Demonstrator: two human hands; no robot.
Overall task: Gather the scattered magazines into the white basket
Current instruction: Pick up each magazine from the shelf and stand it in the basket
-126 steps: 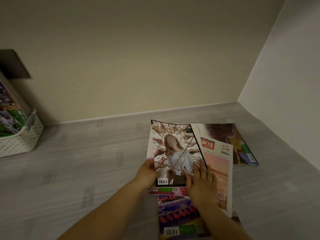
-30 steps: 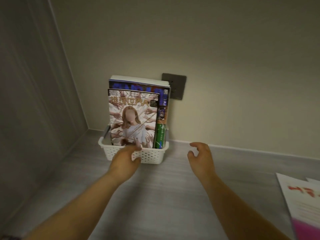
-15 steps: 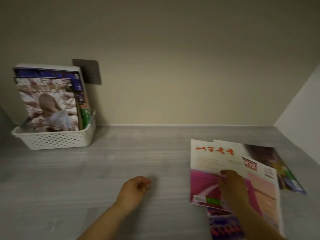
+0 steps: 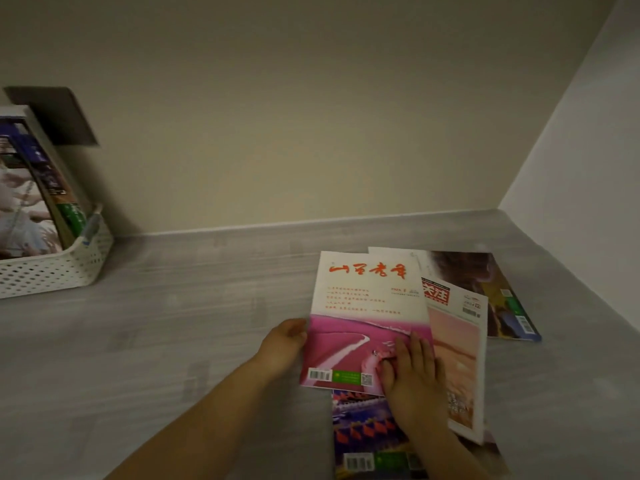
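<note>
Step in hand: I am taking the pink magazine [image 4: 369,320], topmost of the pile on the bench [image 4: 173,341]. My left grip [image 4: 284,344] is pinching its left edge; my right grip [image 4: 412,372] is lying flat and open on the cover. Next, I judge: lift it clear and carry it left to the basket [image 4: 52,268], which is standing well apart and already holding upright magazines.

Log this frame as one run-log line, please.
left hand: at edge of white-and-pink magazine | right hand: flat on it | white perforated plastic basket: partly filled
</note>
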